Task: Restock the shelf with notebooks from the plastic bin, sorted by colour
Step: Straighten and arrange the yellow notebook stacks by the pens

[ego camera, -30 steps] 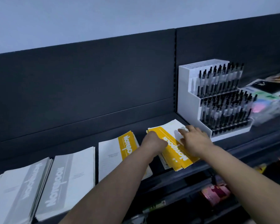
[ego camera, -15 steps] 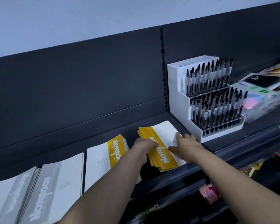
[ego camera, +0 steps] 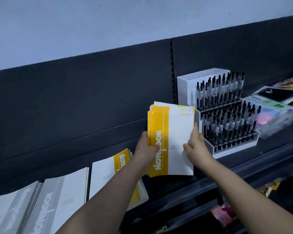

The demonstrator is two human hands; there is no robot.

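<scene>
A stack of yellow-and-white notebooks [ego camera: 172, 132] stands upright on its lower edge on the dark shelf [ego camera: 108, 144]. My left hand [ego camera: 146, 149] grips its yellow left edge, thumb across the front cover. My right hand [ego camera: 195, 146] holds the white right edge, thumb on the cover and fingers along the side. Another yellow-and-white notebook pile [ego camera: 108, 173] lies flat to the left, partly hidden by my left forearm. Grey notebooks [ego camera: 57, 203] lie further left. The plastic bin is out of view.
A white tiered pen display [ego camera: 223, 114] full of black pens stands just right of the held stack. Packaged stationery [ego camera: 274, 107] lies at the far right. Lower shelves with coloured goods [ego camera: 222, 215] show below the shelf's front edge.
The yellow stack lay flat on the shelf under both hands; now both hands have tipped it upright and squared it, holding it by its two sides.
</scene>
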